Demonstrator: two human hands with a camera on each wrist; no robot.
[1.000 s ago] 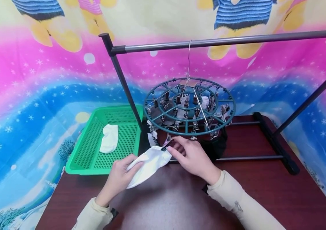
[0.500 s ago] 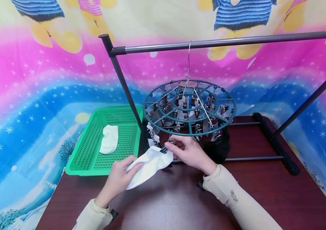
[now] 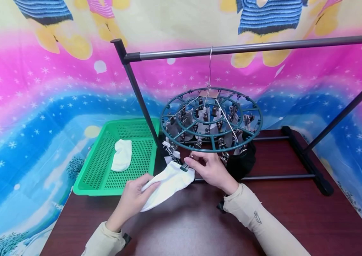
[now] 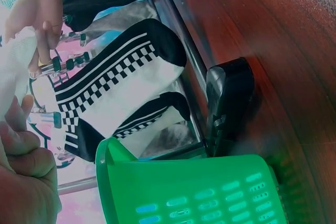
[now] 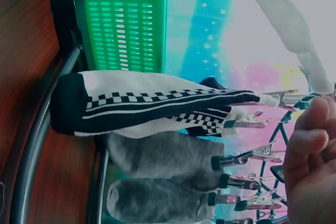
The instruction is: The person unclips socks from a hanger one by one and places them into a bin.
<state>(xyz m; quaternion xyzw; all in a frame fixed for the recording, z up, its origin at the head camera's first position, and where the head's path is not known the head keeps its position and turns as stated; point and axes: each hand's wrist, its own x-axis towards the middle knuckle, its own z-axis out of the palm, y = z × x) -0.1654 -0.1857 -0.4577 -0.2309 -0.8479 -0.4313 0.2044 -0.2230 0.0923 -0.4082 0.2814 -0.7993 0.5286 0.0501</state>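
In the head view my left hand (image 3: 133, 197) grips one end of a white sock (image 3: 168, 185), thumb on top. The sock slants up to the right, toward a metal clip (image 3: 185, 166) with dark tips that overlaps its upper edge. My right hand (image 3: 212, 172) pinches this clip between thumb and fingers, just under the front rim of a round green clip hanger (image 3: 212, 136). Another white sock (image 3: 122, 155) lies in the green basket (image 3: 104, 191). Black-and-white checkered socks (image 4: 115, 87) hang from clips in the left wrist view.
A dark metal rack (image 3: 174, 53) stands on the brown table (image 3: 88, 224) and carries the hanger by its hook. Grey socks (image 5: 163, 200) and a black sock (image 3: 243, 163) hang from other clips, close to my right hand. The rack's left post rises beside the basket.
My right hand has shifted slightly left, its thumb drawing back from the sock onto the clip. The hanger has swayed and turned a little. The left hand keeps its grip almost in place.
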